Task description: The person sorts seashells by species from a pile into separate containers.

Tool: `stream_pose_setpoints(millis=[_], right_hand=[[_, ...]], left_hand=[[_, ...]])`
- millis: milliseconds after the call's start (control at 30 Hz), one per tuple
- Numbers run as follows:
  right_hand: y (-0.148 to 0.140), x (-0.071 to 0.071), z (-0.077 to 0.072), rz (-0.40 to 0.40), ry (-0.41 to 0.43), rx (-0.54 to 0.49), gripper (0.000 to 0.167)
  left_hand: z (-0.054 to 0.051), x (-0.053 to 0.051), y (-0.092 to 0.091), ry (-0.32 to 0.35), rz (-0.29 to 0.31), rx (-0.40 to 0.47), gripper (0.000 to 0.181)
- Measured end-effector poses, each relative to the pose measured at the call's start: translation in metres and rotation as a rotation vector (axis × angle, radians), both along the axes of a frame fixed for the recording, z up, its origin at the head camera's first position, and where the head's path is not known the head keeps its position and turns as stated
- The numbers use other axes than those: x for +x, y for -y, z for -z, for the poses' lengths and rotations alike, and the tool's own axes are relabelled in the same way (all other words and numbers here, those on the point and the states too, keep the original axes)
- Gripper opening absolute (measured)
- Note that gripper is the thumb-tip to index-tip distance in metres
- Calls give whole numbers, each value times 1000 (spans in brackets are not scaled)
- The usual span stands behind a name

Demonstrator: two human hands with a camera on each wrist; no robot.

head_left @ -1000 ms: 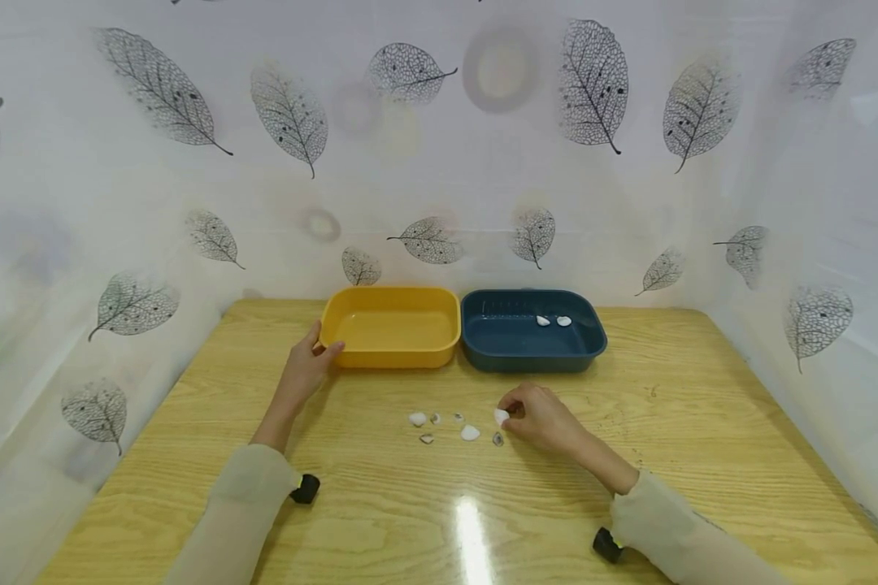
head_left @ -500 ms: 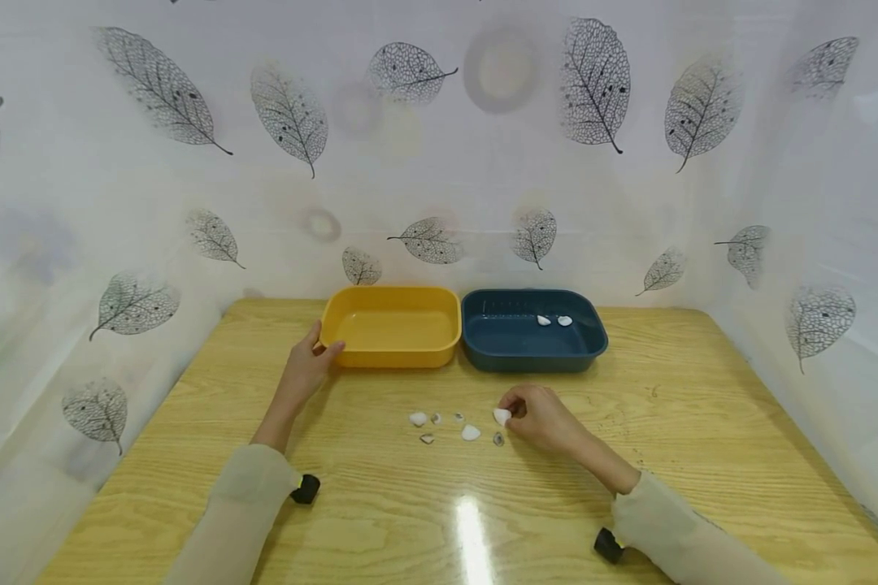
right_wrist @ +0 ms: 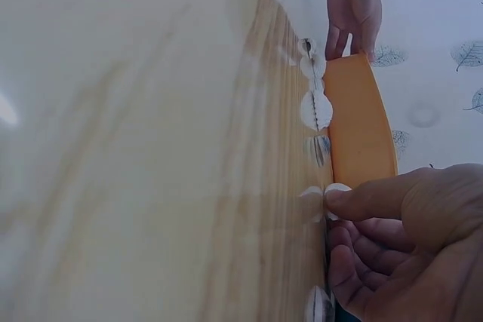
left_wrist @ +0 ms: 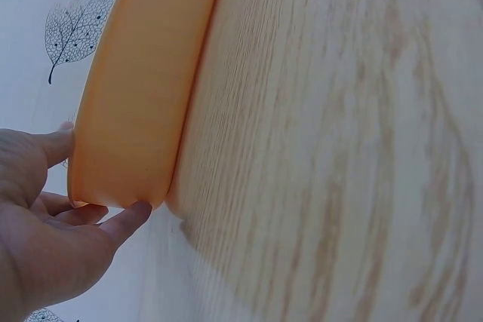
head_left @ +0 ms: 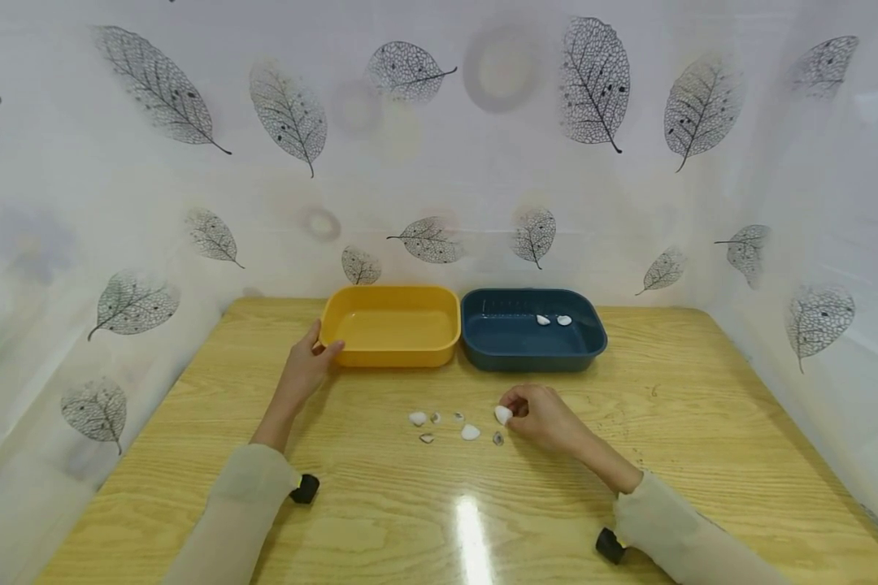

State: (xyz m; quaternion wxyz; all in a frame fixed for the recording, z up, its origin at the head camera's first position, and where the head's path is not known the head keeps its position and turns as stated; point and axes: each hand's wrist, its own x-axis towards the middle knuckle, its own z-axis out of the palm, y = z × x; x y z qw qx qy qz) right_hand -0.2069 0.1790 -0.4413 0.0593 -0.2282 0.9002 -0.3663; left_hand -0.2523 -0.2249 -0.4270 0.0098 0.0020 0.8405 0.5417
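My right hand pinches a white seashell between thumb and fingers, low over the table in front of the blue bin. The right wrist view shows the thumb on this shell. Two white shells lie inside the blue bin. At the yellow bin, my left hand grips the left end, thumb toward the front and fingers round the side. A larger white shell and a small grey shell lie left of and below my right hand.
Further left on the wooden table are a white shell, a brownish shell and two small shells. The bins stand side by side at the back, before a leaf-printed cloth.
My right hand has shifted very slightly right with the pinched shell, which shows a slightly different outline. The left hand, the bins and the other shells stay put.
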Motion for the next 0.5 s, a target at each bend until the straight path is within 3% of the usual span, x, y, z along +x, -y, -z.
stream_pose_setpoints(millis=[267, 500], right_hand=[[-4, -4, -1, 10, 63, -40, 14], [-14, -10, -13, 7, 146, -152, 19]], left_hand=[[0, 1, -1, -1, -2, 18, 78], [2, -1, 0, 3, -9, 5, 77]])
